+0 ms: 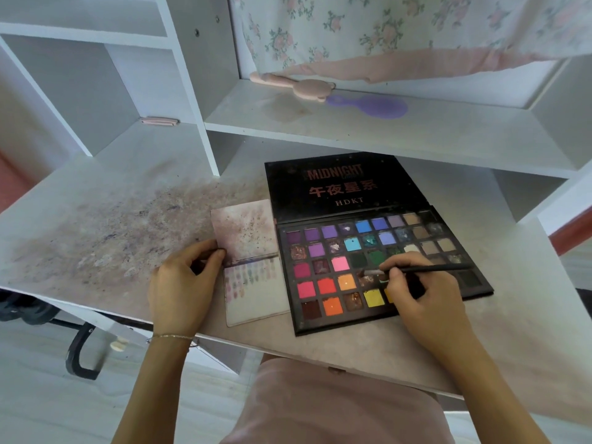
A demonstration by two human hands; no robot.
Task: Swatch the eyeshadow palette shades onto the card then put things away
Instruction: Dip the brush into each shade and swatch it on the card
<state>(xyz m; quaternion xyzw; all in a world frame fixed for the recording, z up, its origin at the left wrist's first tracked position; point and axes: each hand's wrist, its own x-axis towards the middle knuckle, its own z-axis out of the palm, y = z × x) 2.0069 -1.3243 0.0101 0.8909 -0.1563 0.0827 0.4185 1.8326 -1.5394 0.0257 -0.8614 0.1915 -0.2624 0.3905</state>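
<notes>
Pink fabric (336, 408) over my lap sits closest, just below the desk (96, 225) edge, and it would catch any powder I flick off. My right hand (426, 299) pinches the thin black brush (426, 268) over the palette (381, 270), which lies open at the front of the desk with its lid tipped back. The bristles rest in a brownish pan near the palette's middle, right of the orange one. If I load too much, loose powder may drop into the yellow and orange pans beside it and muddy them, and my palm hovers low over the front rows, so a drag could smear them.

Just left of the palette, touching its edge, lies the card (253, 283), folded open. My left hand (182, 283) grips its left edge at the fold. Rows of pale swatches already fill the upper part of the lower leaf. If my grip loosens, the card may slide as I stroke, and a wet-looking swatch could blur under my fingers.

Left of the card, the desk is dusted with purple-brown powder. On the shelf behind the palette lie a pink brush (288, 83) and a purple brush (371, 105).
</notes>
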